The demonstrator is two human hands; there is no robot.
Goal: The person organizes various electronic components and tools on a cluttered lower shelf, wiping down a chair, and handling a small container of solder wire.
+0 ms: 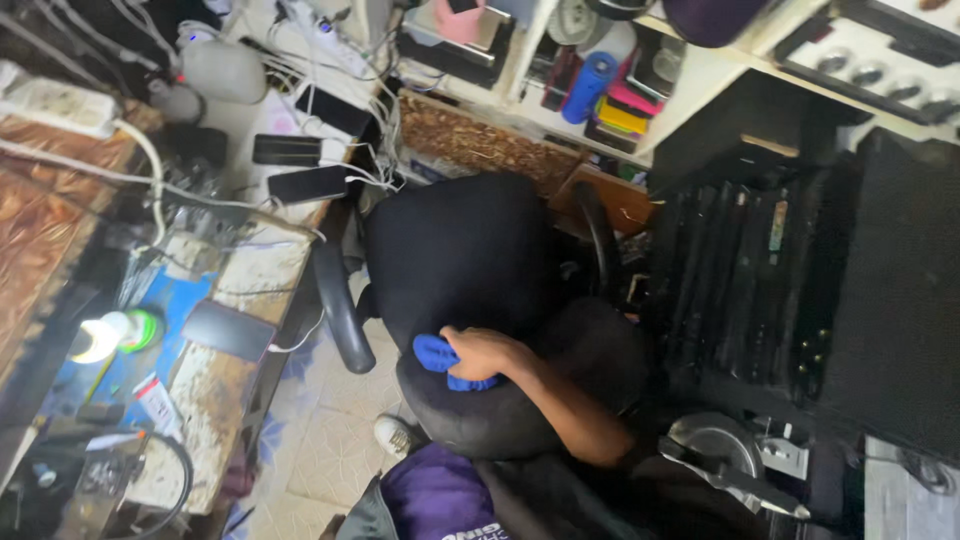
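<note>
Blue cloth [440,357] under hand [482,352]

A small, crowded electronics repair workshop. Along the left runs a stained, worn counter [230,290] strewn with several phones [287,150] on tangled white charging cables [330,80], a power strip [55,105] and a lit lamp [97,340]. A black office chair [470,290] stands beside it, shelves [600,90] hold gadgets, and dark audio equipment [780,290] is stacked at the right.
</note>
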